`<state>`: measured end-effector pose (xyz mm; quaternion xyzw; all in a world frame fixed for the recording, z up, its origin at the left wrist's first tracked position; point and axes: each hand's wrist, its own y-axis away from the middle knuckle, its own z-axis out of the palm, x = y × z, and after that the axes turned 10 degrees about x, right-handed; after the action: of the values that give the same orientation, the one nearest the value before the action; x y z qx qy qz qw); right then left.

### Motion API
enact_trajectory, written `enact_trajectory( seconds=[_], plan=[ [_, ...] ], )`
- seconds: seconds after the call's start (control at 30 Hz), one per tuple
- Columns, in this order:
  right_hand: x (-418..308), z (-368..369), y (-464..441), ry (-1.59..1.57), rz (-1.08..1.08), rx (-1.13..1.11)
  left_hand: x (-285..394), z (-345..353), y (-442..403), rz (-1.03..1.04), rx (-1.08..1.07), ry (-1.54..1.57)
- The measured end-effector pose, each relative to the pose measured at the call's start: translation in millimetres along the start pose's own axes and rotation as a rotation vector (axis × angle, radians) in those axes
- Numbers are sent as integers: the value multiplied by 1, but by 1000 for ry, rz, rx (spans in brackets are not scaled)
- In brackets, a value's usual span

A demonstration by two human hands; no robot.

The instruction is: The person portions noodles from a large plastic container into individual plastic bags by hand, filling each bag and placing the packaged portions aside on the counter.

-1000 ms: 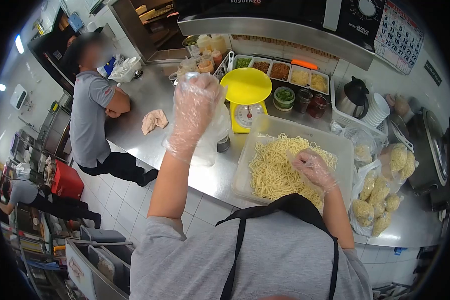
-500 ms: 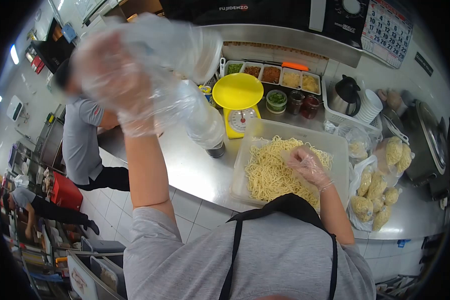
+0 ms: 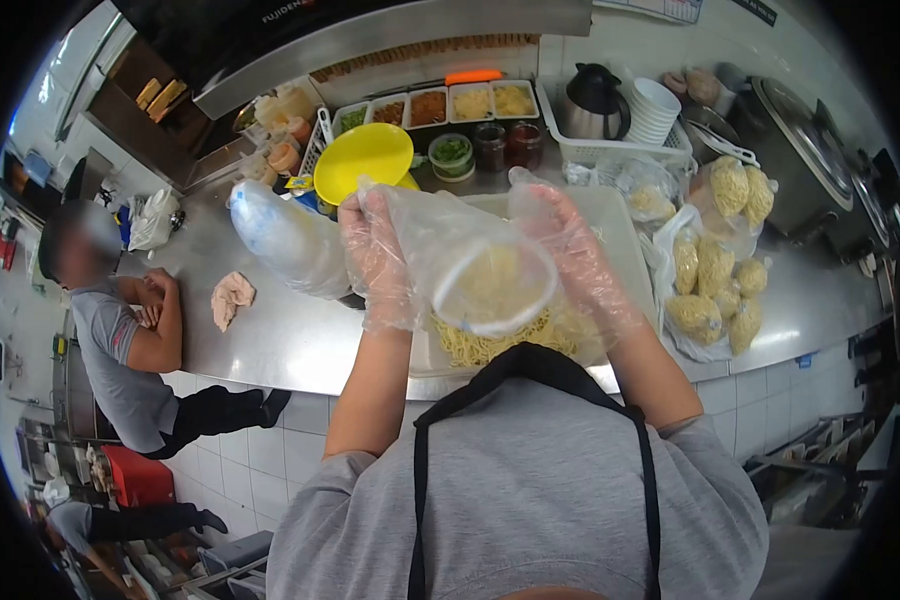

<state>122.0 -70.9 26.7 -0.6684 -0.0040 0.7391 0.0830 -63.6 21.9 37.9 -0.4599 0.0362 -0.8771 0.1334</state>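
Observation:
My left hand and my right hand, both in clear plastic gloves, grip a clear plastic bag at its two sides. A round clear piece with a whitish rim shows at the bag; I cannot tell whether it is inside or behind it. Below is a translucent tub of yellow noodles, partly hidden by the bag and hands. Left of my left hand leans a tall plastic-wrapped stack. A yellow scale pan stands behind that hand.
Topping trays line the back, near jars and a tub of chopped greens. A basket holds a thermos and white bowls. Bagged noodles lie right. A pink cloth and a person with folded arms are left.
My left hand has come down from the upper left with the clear plastic. My right hand has left the noodles and now holds the bag too. The view has shifted.

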Motion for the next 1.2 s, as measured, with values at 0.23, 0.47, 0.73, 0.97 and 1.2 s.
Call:
enact_trajectory(
  seconds=[0.23,0.47,0.73,0.97,1.2],
  plan=[
    [-6,16,16,-11,-148,140,-35,-29,-18,129,72,-240],
    [2,-17,-25,34,-287,367,10,10,-1,416,-11,-319],
    [-40,-5,-19,349,-488,271,22,14,-6,852,-310,-946],
    [-6,-35,-31,328,-200,95,35,-13,7,972,-824,-1117],
    [57,-7,-70,1177,-55,-393,14,-39,-1,821,-459,-1118]
  ],
)
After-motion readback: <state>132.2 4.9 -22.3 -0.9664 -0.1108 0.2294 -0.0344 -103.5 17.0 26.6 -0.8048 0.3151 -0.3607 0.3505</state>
